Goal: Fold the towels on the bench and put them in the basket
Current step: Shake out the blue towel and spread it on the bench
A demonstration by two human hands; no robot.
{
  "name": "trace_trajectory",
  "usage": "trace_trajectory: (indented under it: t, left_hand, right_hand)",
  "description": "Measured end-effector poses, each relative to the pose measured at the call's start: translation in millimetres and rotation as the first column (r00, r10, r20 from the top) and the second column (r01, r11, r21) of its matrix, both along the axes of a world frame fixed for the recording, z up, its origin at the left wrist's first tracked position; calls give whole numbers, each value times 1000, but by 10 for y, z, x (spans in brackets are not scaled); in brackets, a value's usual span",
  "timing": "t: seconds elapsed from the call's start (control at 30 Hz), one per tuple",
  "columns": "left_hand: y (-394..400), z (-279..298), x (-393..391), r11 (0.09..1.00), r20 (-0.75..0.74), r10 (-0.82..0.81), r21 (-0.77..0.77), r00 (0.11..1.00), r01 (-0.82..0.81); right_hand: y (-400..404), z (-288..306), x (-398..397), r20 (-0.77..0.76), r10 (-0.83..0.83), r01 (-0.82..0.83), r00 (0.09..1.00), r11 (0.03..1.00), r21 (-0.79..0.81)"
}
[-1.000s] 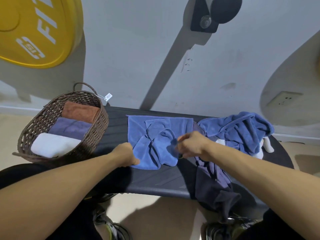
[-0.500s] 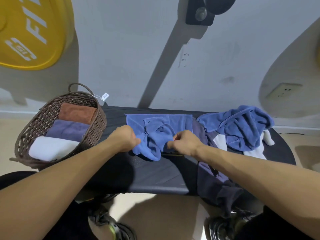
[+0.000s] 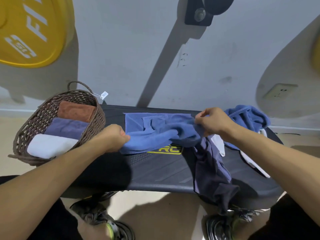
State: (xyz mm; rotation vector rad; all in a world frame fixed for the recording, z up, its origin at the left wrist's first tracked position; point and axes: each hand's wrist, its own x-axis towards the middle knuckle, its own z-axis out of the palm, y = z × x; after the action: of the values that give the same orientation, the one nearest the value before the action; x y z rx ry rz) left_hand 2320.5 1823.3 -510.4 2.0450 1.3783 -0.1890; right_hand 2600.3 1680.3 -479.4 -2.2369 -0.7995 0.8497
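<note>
I am seeing the left hand in a tight grip, pinching the blue towel at its near left corner, while the right hand is pinching its right edge. The towel is sagging between both grips over the dark surface, uncovering yellow letters "RC". The basket is sitting left, its tag unreadable.
</note>
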Motion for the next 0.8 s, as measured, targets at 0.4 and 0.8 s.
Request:
trace_trajectory:
  t: [0.4,0.8]
  left_hand:
    - [-360,-411,-287,977,-257,-211,-95,943,192]
    - [-544,-682,-504,949,22,-73,-304,997,76]
  right_hand:
    - [-257,-259,-169,-107,475,-398,874,570,-719]
    - [742,-435,-663,367,539,-457,758,840,-291]
